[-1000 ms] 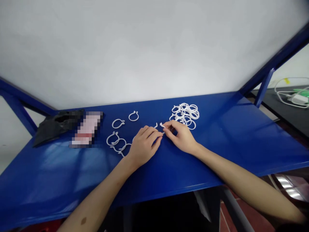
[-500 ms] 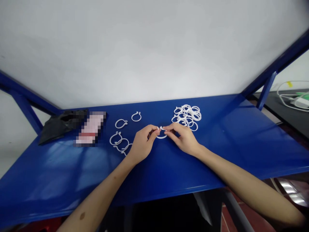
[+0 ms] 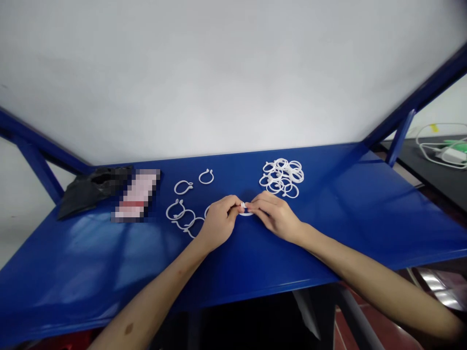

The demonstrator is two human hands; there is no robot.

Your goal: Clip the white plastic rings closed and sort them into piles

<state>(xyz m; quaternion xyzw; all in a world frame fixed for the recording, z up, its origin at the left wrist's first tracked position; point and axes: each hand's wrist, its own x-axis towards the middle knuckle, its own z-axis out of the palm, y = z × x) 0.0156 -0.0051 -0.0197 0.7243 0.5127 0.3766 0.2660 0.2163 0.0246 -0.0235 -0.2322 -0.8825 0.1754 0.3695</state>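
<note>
- White ring [image 3: 246, 212] sits pinched between both hands, low over the blue shelf [image 3: 346, 228], near its middle.
- Left hand [image 3: 219, 221] and right hand [image 3: 278, 216]: fingertips closed narrowly on the ring's ends.
- Risk: thin ends may slip from so small a pinch; the ring could spring into the ring pile [image 3: 282, 176] or off the shelf.

Plain white wall [image 3: 219, 73] behind a glossy blue metal table [image 3: 346, 218], slanted blue struts [image 3: 416, 99]

Head-worn view, forward and down, near shelf [image 3: 365, 214]
</note>
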